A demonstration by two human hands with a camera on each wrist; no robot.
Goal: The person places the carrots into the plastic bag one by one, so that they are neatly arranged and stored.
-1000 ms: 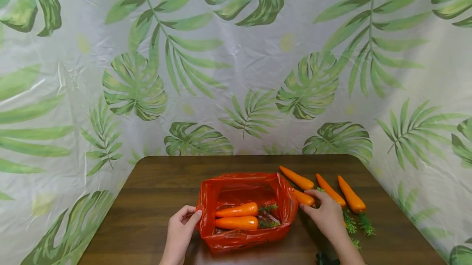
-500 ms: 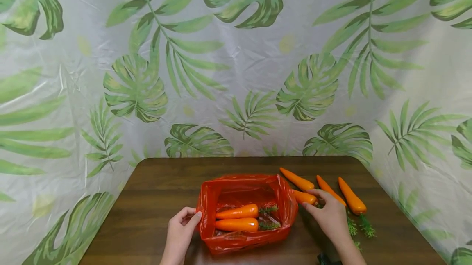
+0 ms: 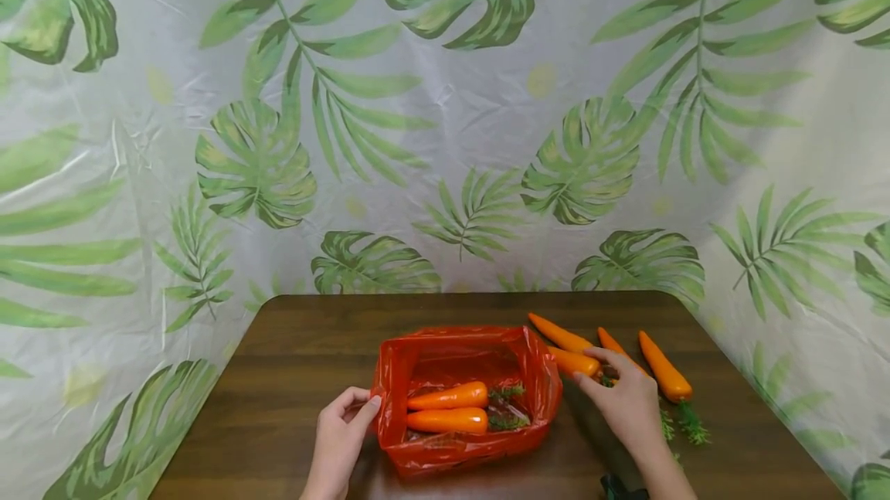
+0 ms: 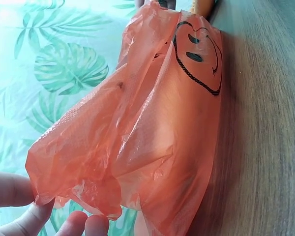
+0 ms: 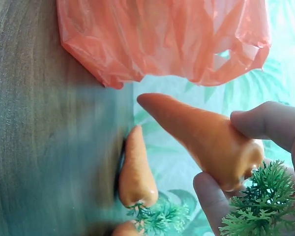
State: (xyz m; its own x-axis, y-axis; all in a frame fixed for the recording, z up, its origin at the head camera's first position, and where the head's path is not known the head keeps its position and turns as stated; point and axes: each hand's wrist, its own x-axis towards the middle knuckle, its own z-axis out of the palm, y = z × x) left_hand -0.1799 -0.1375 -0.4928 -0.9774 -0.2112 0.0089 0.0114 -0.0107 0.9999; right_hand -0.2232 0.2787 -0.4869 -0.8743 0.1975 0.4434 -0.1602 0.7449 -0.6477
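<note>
A red plastic bag [image 3: 462,450] stands with its mouth open on the table, two orange carrots [image 3: 448,420] with green tops lying inside. At its left side my left hand [image 3: 341,434] pinches the rim between thumb and fingers; the left wrist view shows fingertips at the edge of the bag [image 4: 152,113]. To the right of the bag, my right hand [image 3: 629,403] grips another carrot [image 5: 201,132] by its thick end. That carrot's tip points toward the bag and it is lifted off the table, its leafy top [image 5: 265,201] hanging by the fingers.
More carrots lie on the right of the dark wooden table [image 3: 299,376]: one behind the held carrot [image 3: 556,330], one partly hidden by the right hand [image 3: 612,343], one farther right [image 3: 664,369]. A leaf-patterned curtain [image 3: 445,137] hangs behind the table.
My right hand has shifted slightly right, and the carrot in it has come up a little, away from me. My left hand and the bag stay put.
</note>
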